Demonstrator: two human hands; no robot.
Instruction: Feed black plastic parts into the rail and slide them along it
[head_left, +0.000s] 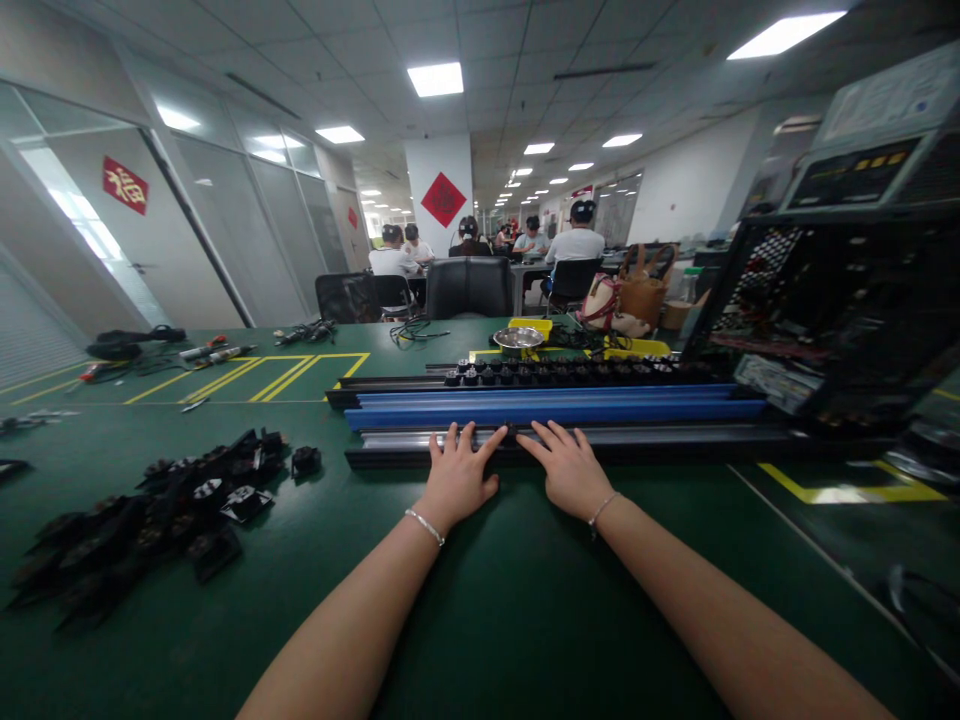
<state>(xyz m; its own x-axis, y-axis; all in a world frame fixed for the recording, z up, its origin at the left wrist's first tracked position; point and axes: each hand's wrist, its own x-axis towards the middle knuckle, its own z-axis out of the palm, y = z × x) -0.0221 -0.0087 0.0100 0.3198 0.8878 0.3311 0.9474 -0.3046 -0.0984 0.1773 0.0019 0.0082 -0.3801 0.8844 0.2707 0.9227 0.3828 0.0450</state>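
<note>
My left hand (457,478) lies with fingers spread over a long black and silver rail (390,441). On the same rail, my right hand (571,470) rests with its fingers stretched out too. Both index fingertips meet at a small black part (511,431) seated in the rail; its details are too small to make out. Just behind runs a blue rail (540,410), parallel to the first. Farther back stands a row of small black modules (555,372) along another dark rail.
A pile of black socket-like parts (172,510) is heaped on the green table (315,620) at left. An open computer case (817,290) stands at right. A metal dish (518,338) and yellow trays (637,348) sit behind the rails. Several people work at desks beyond.
</note>
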